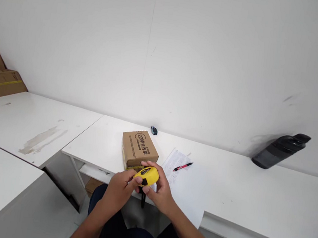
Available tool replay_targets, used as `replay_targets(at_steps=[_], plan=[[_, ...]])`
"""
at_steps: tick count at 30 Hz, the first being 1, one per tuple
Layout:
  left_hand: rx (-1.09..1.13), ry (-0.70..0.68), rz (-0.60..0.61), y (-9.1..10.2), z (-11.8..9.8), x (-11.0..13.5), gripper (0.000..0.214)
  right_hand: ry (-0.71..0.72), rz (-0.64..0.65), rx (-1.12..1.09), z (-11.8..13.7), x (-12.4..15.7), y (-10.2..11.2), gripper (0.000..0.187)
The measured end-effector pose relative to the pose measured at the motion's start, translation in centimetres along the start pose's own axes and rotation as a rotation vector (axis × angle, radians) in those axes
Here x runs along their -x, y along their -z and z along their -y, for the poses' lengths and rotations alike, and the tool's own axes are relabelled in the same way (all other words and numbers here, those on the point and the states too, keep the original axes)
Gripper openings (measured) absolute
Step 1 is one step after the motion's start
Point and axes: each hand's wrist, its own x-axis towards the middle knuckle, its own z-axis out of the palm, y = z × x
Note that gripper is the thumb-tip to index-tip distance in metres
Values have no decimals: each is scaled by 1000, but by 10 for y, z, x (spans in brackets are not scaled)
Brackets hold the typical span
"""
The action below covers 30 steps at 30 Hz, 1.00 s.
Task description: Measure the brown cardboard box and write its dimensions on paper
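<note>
Both of my hands hold a yellow and black tape measure [152, 176] in front of the table's near edge. My left hand [122, 188] grips its left side, the thumb lying on the case. My right hand [162, 191] wraps around its right side with fingers over the top and thumb below. A black strap [143, 199] hangs under it. Just behind my hands a brown cardboard box [137, 149] with dark printing rests on the table. To its right lie a sheet of written paper [175, 164] and a red and black pen [183, 166].
A black bottle [277, 151] stands by the wall at the right. Near the wall behind the box lies a small dark watch-like object [154, 130]. Taped cartons [1, 83] are stacked at far left. The white table [242, 196] ends close to my lap.
</note>
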Motion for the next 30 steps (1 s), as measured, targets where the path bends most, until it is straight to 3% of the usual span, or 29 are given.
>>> replay_targets(at_steps=[3, 6, 11, 13, 15, 18, 23, 27, 30], plan=[[132, 154, 47, 6, 9, -2, 47, -53, -73, -52, -9, -3, -18, 52], [293, 229, 18, 23, 26, -5, 44, -60, -243, 28, -24, -17, -6, 51], [497, 280, -324, 86, 83, -12, 45, -96, -663, 172, -50, -61, 80, 57], [504, 282, -398, 106, 102, -20, 45, -147, -742, 184, -56, -75, 111, 55], [432, 253, -462, 113, 106, -29, 44, -159, -746, 207, -60, -82, 126, 55], [263, 190, -480, 99, 87, -40, 40, -125, -651, 266, -63, -85, 118, 58], [163, 108, -415, 57, 44, -46, 41, -90, -486, 482, -62, -84, 79, 58], [6, -18, -406, 41, 39, -48, 29, -75, -382, 543, -66, -81, 61, 49], [-167, -125, -401, 37, 41, -50, 24, -131, -435, 445, -68, -77, 54, 46]])
